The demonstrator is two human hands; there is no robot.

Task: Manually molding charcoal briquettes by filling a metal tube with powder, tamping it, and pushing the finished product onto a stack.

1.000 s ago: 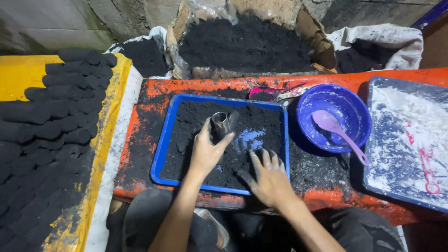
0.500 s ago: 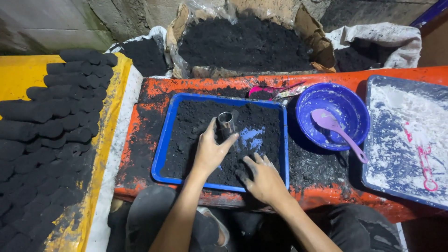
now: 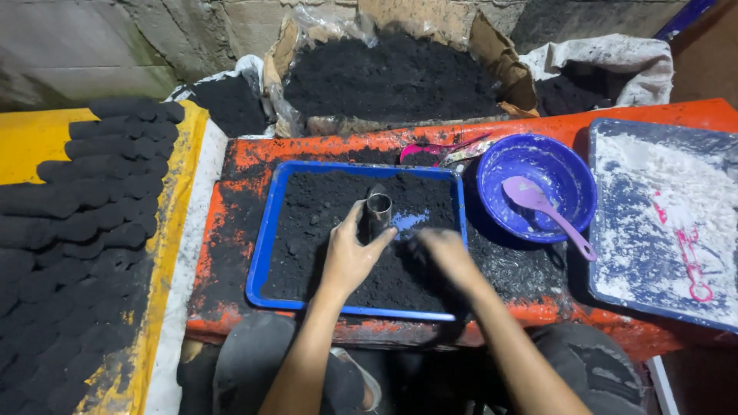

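The left hand [image 3: 347,257] reaches forward from a bare forearm that rises from the bottom edge, palm down over the black powder [image 3: 330,223] in the blue tray [image 3: 261,253]. Its thumb and forefinger curl around a short metal tube [image 3: 378,209] that stands upright in the powder near the middle of the tray, open end up; the grip is closed on the tube's lower part. The right hand [image 3: 442,252] comes in from the lower right, forearm slanting up and left, fingers bent and pointing toward the tube, resting in the powder just beside it. The hand is blurred, and whether its grip is together or apart cannot be told.

The tray lies on an orange tabletop [image 3: 246,157] dusted black. To the right stands a blue bowl [image 3: 569,173] with a lilac spoon [image 3: 550,211] in it, and farther right a flat tray of white powder [image 3: 661,200]. Behind the tabletop sits a cardboard box [image 3: 500,58] heaped with black powder. On the left, rows of black sticks [image 3: 84,223] lie on a yellow surface [image 3: 31,142].
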